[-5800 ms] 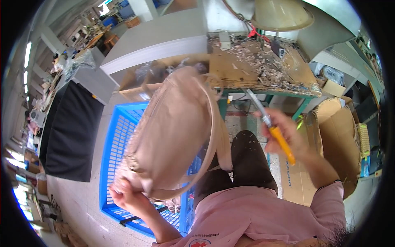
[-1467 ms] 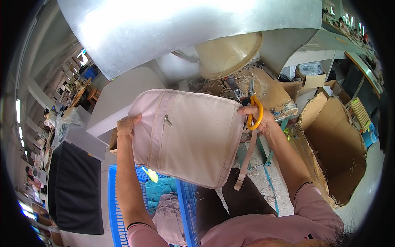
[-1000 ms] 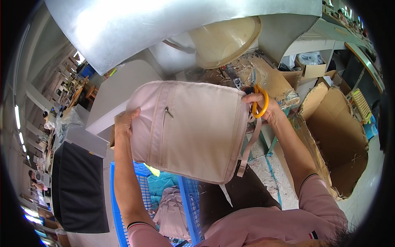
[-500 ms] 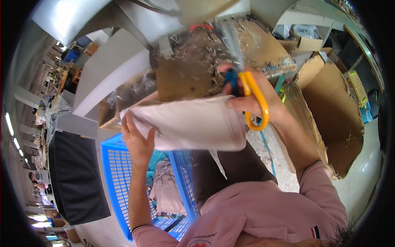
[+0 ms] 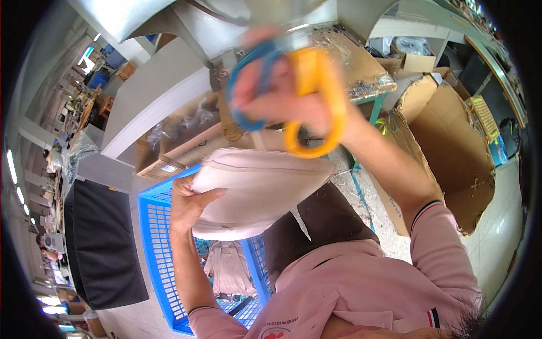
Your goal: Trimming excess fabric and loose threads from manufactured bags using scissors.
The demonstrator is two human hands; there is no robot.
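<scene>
My left hand grips the left end of a pale pink bag, held tilted in front of my legs. My right hand is raised above the bag, closed on scissors with blue and yellow looped handles; motion blurs both hand and tool, and the blades are hard to make out. Below the bag, a blue plastic basket contains a folded pinkish-grey bag and some teal material.
A littered work board stands ahead beneath metal hoods. Open boxes of plastic-wrapped items sit under a grey shelf. A large open carton is on the right, a black padded panel on the left.
Over the last second the bag has tipped and dropped lower. My right hand has left its right end and moved up and leftward with the scissors, toward the camera.
</scene>
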